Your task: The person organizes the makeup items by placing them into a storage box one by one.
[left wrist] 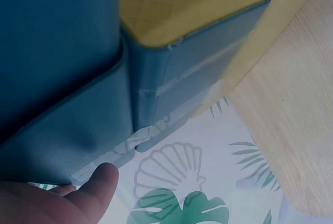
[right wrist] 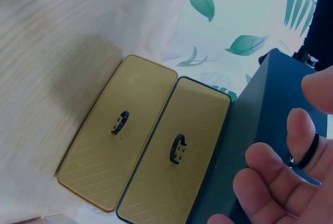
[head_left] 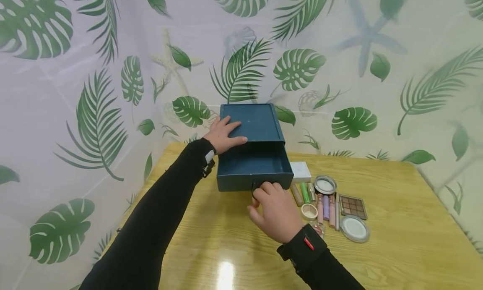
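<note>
A dark blue drawer cabinet (head_left: 250, 120) stands toward the back of the table, its top drawer (head_left: 235, 183) pulled out with a bare interior. My left hand (head_left: 223, 135) rests on the cabinet's top at the left edge, fingers spread. In the left wrist view the thumb (left wrist: 101, 185) shows close to the blue side wall. My right hand (head_left: 277, 210) is at the drawer front, a finger hooked through its black loop handle (right wrist: 308, 153). Below the blue drawer, the right wrist view shows two gold drawer fronts (right wrist: 174, 182) with black loop handles.
Makeup lies right of the cabinet: a white box (head_left: 300, 171), a green tube (head_left: 305, 192), several slim tubes (head_left: 326, 208), an eyeshadow palette (head_left: 352, 206) and round compacts (head_left: 354, 228). A leaf-patterned sheet (head_left: 241, 63) hangs behind the wooden table (head_left: 407, 239).
</note>
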A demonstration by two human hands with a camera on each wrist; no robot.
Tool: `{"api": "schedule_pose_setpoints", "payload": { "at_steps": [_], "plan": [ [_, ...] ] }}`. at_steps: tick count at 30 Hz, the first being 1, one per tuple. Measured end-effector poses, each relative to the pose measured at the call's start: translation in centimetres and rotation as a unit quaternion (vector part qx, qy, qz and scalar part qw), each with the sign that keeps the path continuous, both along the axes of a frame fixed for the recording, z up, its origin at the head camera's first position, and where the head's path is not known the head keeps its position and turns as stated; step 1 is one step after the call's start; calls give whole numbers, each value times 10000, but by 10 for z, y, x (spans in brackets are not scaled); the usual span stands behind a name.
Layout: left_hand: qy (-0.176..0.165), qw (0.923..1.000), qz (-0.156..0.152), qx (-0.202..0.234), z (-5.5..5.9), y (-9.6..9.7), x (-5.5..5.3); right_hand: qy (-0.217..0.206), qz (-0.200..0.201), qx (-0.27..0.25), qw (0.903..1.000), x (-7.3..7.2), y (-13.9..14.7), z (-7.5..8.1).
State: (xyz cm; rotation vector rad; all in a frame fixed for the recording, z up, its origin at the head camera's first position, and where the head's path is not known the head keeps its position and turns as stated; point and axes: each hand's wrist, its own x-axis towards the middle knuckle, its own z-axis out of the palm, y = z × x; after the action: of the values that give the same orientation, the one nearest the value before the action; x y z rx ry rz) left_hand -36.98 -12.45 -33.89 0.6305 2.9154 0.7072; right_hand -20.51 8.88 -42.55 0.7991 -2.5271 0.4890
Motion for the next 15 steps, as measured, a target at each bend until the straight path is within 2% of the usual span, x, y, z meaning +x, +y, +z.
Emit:
{"api": "schedule_pose_setpoints", "payload": {
  "at_steps": [6, 10, 12, 15],
  "plan": [
    [-42, 9999, 91, 72, 3, 1, 1, -221, 205, -159, 9994, 1, 6, 0],
    [-6, 9999, 116, 71, 2, 2, 1, -295, 333, -550, 9975, 1, 16, 1],
    [10, 9999, 114, 40, 1, 2, 1, -170, 429, -857, 9953, 0, 23, 1],
    [1, 10000, 98, -5, 0, 3, 1, 307, 565, -1407, 9880, -4, 38, -3]
  ]
}}
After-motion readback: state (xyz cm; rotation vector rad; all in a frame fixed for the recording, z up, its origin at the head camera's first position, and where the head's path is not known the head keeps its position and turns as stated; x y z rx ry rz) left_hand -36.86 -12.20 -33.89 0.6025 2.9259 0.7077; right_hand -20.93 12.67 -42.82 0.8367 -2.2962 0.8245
